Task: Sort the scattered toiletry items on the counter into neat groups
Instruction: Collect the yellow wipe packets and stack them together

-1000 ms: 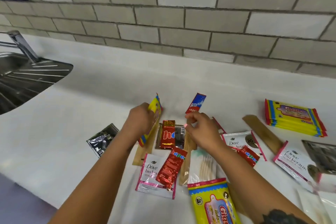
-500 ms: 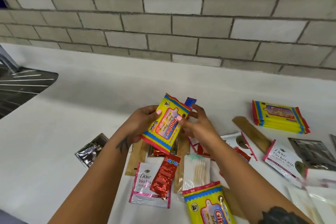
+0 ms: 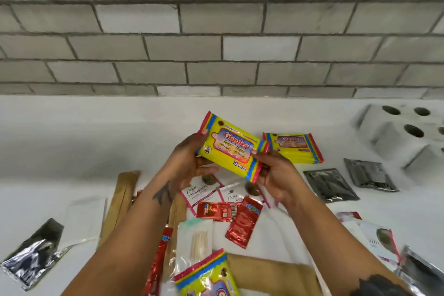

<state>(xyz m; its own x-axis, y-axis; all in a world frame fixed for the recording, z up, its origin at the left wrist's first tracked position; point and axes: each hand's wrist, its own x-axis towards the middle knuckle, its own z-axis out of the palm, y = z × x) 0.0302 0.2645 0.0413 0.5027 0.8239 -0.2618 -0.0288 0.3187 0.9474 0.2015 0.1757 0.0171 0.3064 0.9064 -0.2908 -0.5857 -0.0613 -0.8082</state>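
Both hands hold one yellow Giggles wipes pack (image 3: 230,149) up above the counter. My left hand (image 3: 189,166) grips its left end and my right hand (image 3: 276,175) pinches its right end. Behind it a stack of the same yellow wipes packs (image 3: 298,149) lies on the white counter (image 3: 96,142). Under my hands lie white Dove sachets (image 3: 204,190), red sachets (image 3: 242,223) and a clear cotton-swab packet (image 3: 197,238). Another yellow wipes pack (image 3: 209,276) lies at the near edge.
Silver foil sachets (image 3: 331,185) lie at the right and one (image 3: 31,257) at the far left. Brown paper sleeves (image 3: 122,197) lie left of my arms. Toilet-paper rolls (image 3: 403,134) stand at the back right. A grey brick wall backs the counter.
The held wipes pack has been lifted and carried to the right, toward the yellow stack, and turned level. The view has swung right, so the sink has left the frame.
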